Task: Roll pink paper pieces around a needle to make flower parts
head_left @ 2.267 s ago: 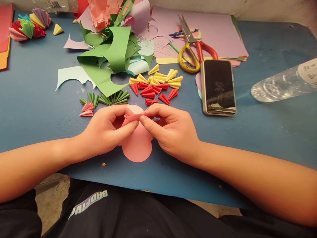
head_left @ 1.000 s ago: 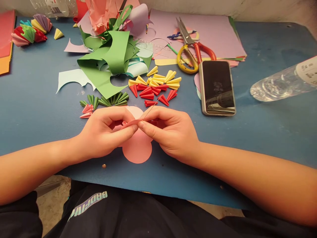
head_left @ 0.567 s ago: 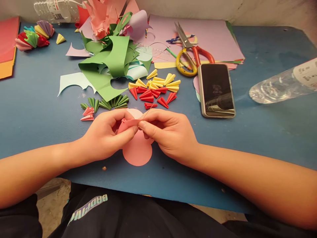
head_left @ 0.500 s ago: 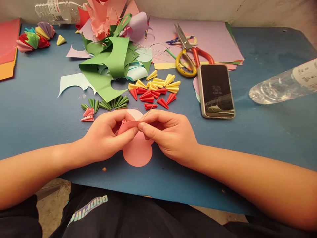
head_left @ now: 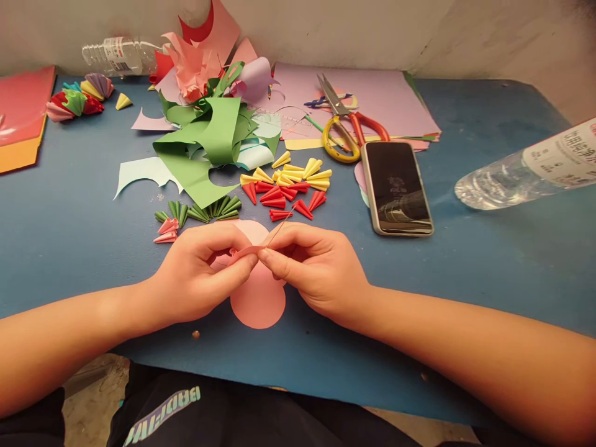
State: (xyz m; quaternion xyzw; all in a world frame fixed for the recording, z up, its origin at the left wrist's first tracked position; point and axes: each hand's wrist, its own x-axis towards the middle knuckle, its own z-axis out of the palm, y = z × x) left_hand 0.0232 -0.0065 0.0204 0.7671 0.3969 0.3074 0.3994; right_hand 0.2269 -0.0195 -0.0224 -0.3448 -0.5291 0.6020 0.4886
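Note:
My left hand (head_left: 198,276) and my right hand (head_left: 316,267) meet over the blue table and pinch a small folded pink paper piece (head_left: 243,251) between thumbs and forefingers. A thin needle (head_left: 278,231) sticks up from my right fingertips. Beneath the hands lie flat pink paper circles (head_left: 258,301). Just beyond them are little folded cones: several red cones (head_left: 279,197), yellow cones (head_left: 298,171), green cones (head_left: 205,210) and three pink cones (head_left: 166,230).
A phone (head_left: 395,188) lies right of the cones, scissors (head_left: 342,124) on lilac sheets behind it. A heap of cut green paper scraps (head_left: 209,139) sits at centre back. A plastic bottle (head_left: 526,174) lies right, another bottle (head_left: 116,56) back left beside a folded paper fan (head_left: 77,99).
The view has tilted up, so everything sits lower in frame. Both hands keep pinching and working the pink piece; it looks slightly more tightly folded.

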